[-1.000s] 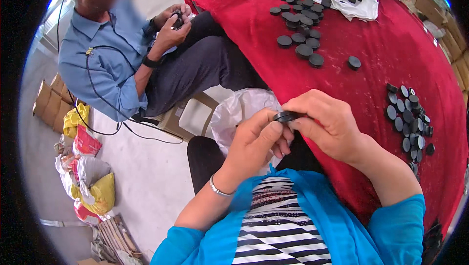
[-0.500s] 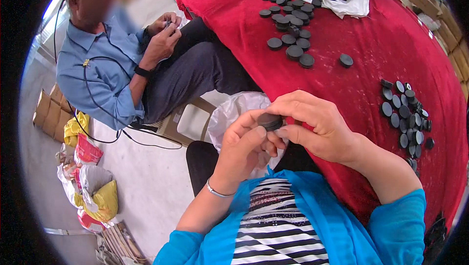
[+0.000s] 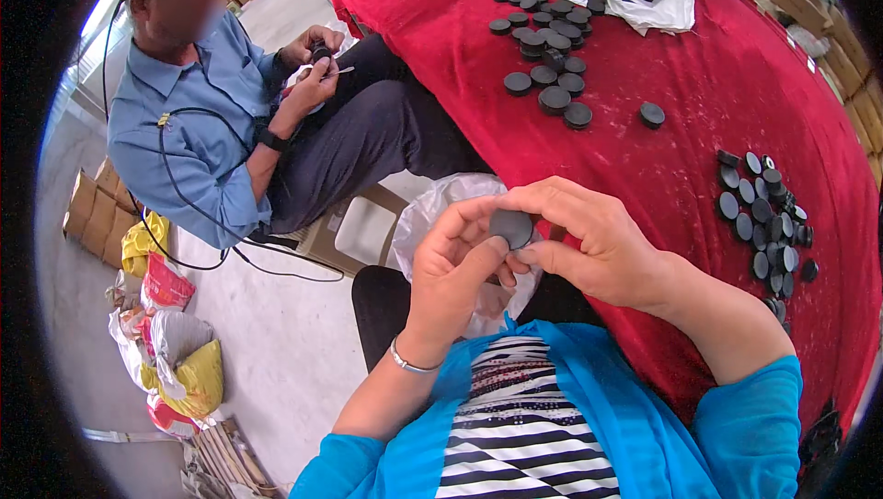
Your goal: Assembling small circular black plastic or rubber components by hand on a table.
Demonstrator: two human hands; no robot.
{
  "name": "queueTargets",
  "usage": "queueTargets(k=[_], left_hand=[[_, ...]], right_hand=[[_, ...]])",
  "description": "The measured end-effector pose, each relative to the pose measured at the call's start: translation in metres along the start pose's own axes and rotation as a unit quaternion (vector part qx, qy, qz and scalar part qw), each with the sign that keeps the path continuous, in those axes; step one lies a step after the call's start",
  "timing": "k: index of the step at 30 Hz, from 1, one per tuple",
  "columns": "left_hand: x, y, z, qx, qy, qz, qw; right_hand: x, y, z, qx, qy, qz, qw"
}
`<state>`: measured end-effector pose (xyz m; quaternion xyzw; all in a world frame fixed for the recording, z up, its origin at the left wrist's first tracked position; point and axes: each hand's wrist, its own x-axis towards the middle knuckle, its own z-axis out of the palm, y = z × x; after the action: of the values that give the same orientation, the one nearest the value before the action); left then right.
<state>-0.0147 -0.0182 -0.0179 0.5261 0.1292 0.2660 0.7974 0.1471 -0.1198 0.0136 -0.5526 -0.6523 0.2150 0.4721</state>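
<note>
Between my two hands is a round black disc [image 3: 511,229], its flat face turned up toward me. My left hand [image 3: 457,255] pinches its near left edge with the thumb, the fingers behind it. My right hand [image 3: 589,237] grips the right edge, forefinger curved over the top and thumb below. Many like discs lie in a loose heap [image 3: 552,48] on the red cloth [image 3: 625,168], spilling from a white sack [image 3: 662,2]. A second group of discs [image 3: 768,214] lies to my right, several standing on edge.
A white plastic bag [image 3: 432,214] hangs open below my hands. To the left sits a co-worker [image 3: 198,131] with a small dark thing in both hands. A black cable [image 3: 198,264] runs past a cardboard box [image 3: 324,232]. Filled bags [image 3: 179,343] lie on the floor.
The disc between my hands has tilted, from edge-on to its flat face showing. My hands stay in nearly the same place. The co-worker's hands have shifted, showing more of the dark thing.
</note>
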Motion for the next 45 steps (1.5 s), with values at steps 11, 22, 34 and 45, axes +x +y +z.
queueTargets(k=[11, 22, 34, 45], left_hand=[[0.014, -0.021, -0.044, 0.544, 0.048, 0.118, 0.829], [0.125, -0.009, -0.006, 0.566, -0.022, 0.321, 0.759], [0.151, -0.030, 0.022, 0.650, -0.110, 0.300, 0.690], [0.128, -0.039, -0.001, 0.554, -0.037, 0.315, 0.770]], right_hand=[[-0.005, 0.012, 0.007, -0.031, 0.014, -0.003, 0.999], [0.007, 0.036, -0.062, -0.361, 0.151, -0.010, 0.920], [-0.003, 0.077, -0.091, -0.401, 0.130, 0.174, 0.890], [0.003, 0.068, -0.078, -0.245, 0.189, 0.129, 0.942]])
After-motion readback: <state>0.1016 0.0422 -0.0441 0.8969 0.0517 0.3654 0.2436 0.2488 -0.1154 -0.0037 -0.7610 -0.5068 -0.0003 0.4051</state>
